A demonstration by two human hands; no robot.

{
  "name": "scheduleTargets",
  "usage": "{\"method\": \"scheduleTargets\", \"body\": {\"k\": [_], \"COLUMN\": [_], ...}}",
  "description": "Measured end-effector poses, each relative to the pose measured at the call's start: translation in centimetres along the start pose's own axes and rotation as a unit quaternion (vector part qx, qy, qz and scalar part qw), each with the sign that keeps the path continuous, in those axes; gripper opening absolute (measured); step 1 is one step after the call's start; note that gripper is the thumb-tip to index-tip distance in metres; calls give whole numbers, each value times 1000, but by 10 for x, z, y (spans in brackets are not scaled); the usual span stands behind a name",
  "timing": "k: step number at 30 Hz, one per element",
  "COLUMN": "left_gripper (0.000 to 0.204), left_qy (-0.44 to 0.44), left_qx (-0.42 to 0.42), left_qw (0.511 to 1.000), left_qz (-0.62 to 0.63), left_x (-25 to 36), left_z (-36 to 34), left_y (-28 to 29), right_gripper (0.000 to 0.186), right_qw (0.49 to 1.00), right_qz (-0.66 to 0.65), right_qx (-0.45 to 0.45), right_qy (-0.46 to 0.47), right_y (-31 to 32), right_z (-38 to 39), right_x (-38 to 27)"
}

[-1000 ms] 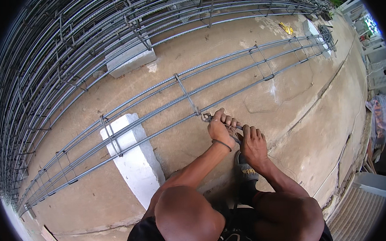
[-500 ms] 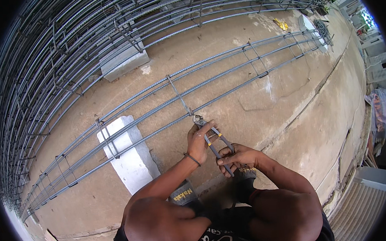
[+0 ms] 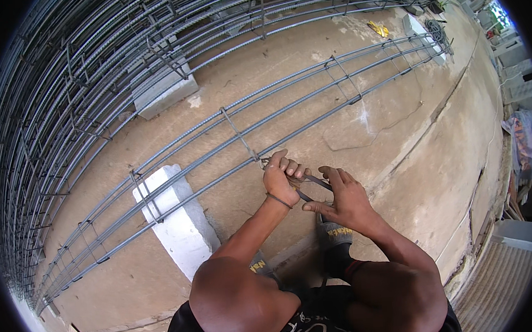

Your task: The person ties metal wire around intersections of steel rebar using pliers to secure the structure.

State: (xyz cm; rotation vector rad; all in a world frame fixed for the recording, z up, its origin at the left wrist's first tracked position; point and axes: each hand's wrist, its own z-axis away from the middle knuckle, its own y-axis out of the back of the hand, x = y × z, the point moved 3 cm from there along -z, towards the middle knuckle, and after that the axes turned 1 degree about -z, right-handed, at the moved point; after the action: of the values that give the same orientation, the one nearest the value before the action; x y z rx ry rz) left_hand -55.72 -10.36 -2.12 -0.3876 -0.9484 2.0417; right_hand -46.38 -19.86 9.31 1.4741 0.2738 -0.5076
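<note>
My left hand (image 3: 284,177) is closed round the upper part of a pair of nippers, beside the near bar of a long rebar cage (image 3: 299,108). The fingers hide most of the tool's head, close to where a stirrup (image 3: 238,134) meets that bar. The dark handles of the nippers (image 3: 319,181) stick out spread apart toward my right hand (image 3: 345,201). That hand has its thumb and fingers apart about the handle ends; whether it touches them I cannot tell.
A white block (image 3: 185,235) supports the cage at left, another block (image 3: 419,32) its far right end. Stacked rebar cages (image 3: 107,60) fill the upper left, over a grey block (image 3: 164,96). Bent wire (image 3: 350,148) and yellow scrap (image 3: 378,28) lie on the concrete floor.
My left hand has turned and curled over the nippers. My right hand has loosened from the handle, its fingers spreading. The handles now point more to the right.
</note>
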Motion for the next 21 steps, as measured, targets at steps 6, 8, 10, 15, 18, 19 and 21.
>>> {"method": "scheduleTargets", "body": {"k": [6,8,10,15,18,19,21], "left_gripper": [27,22,13,21,23,23,29], "left_qy": [-38,-42,-80,-191,-3,-6,-17], "left_qx": [105,151,218,147,2,6,62], "left_qw": [994,988,965,931,984,983,984], "left_qz": [12,-10,-124,-274,-178,-181,-167], "left_x": [-7,-10,-6,1,0,3,4], "left_z": [0,5,25,37,19,15,6], "left_y": [-17,-17,-13,17,25,28,40], "right_gripper": [47,37,18,17,24,24,50], "right_qw": [964,978,993,467,473,470,787], "right_qz": [259,202,-17,-671,-703,-705,-465], "right_qx": [56,33,-117,-478,-442,-444,-325], "right_qy": [0,-25,-10,-322,-296,-292,-242], "right_y": [-46,-47,-49,-90,-105,-103,-87], "right_z": [5,-4,-13,21,25,23,11], "right_x": [25,43,50,37,26,23,28]}}
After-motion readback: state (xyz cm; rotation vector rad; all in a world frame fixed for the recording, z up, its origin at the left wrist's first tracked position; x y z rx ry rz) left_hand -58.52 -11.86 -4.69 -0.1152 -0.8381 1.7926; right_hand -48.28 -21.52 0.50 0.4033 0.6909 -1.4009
